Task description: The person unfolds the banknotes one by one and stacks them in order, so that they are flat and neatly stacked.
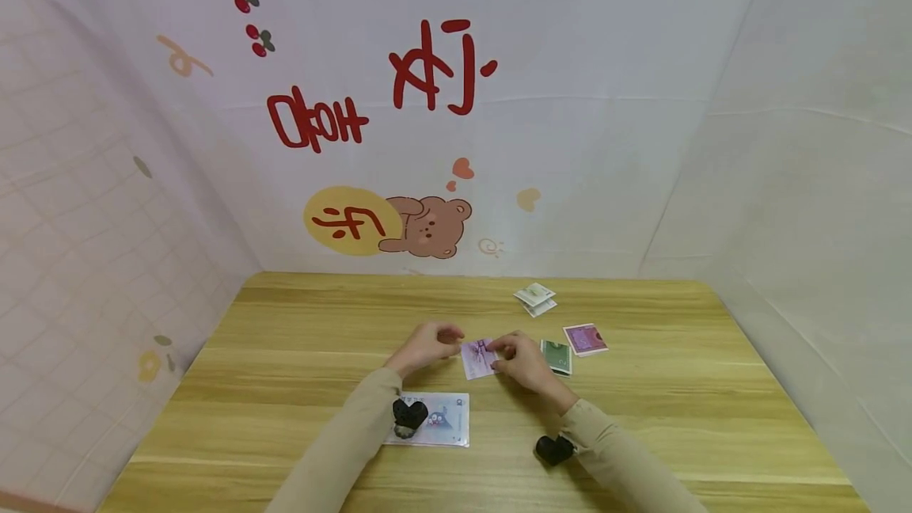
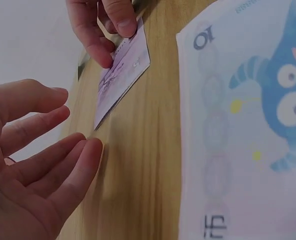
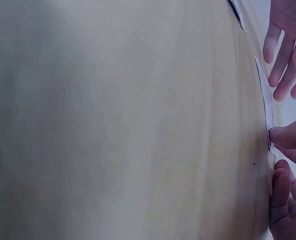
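Note:
A folded purple paper note (image 1: 476,359) lies at the middle of the table between the two hands. My right hand (image 1: 526,361) pinches its right edge, thumb and fingertips showing on the paper in the left wrist view. To the left of the note is my left hand (image 1: 427,348), its fingers relaxed and apart from the paper; in the left wrist view this hand (image 2: 42,170) holds nothing. Below the left wrist lies a stack of pale play banknotes (image 1: 452,426) with a blue cartoon figure, partly hidden by the sleeve and wrist camera.
Right of the right hand is a folded green note (image 1: 557,356). A folded magenta note (image 1: 587,340) lies farther right. Behind them sits a half-open folded pale note (image 1: 534,298). The wooden table (image 1: 299,339) meets a printed white cloth (image 1: 570,141) at its back edge.

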Demonstrator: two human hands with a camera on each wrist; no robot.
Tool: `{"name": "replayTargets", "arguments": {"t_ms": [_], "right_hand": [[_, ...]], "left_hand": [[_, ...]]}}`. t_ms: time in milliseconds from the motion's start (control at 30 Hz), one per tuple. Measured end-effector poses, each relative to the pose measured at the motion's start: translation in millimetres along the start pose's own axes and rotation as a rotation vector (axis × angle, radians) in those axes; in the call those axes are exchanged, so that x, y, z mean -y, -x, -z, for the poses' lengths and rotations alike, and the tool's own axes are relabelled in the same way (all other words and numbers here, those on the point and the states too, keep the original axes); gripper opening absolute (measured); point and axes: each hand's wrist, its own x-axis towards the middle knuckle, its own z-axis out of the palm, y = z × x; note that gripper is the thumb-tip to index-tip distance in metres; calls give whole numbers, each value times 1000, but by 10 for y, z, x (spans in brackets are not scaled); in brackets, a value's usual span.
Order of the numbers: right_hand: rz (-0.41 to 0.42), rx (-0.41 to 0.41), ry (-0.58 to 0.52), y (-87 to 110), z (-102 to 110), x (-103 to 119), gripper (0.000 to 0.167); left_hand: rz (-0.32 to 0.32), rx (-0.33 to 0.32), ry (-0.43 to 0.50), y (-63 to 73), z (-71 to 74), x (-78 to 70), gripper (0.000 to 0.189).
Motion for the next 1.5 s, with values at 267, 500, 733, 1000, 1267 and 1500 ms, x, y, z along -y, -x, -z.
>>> {"name": "replayTargets", "arguments": {"t_ms": [267,500,733,1000,1267,1500], "right_hand": [[7,-10,-10,-3,-21,9,26],[10,-11,-14,-7,-27,2,26],[19,-17,-22,-9,-29,-13,25],[38,1,-27,-12,-17,-44,25],[146,110,-67,-6,38,-67,28],[224,169,-81,13,53,-73,36]], "left_hand": [[-33,15,-91,-76,-58,15,26],[-59,41,-104,-119,-89,-4,24],[-55,33,-65,-179,-150,32,36],[-27,-65,65,-172,-281,71,37],[-13,-157,136,11,-259,-207,20],[10,-164,144,-64,-291,-89,21]]}}
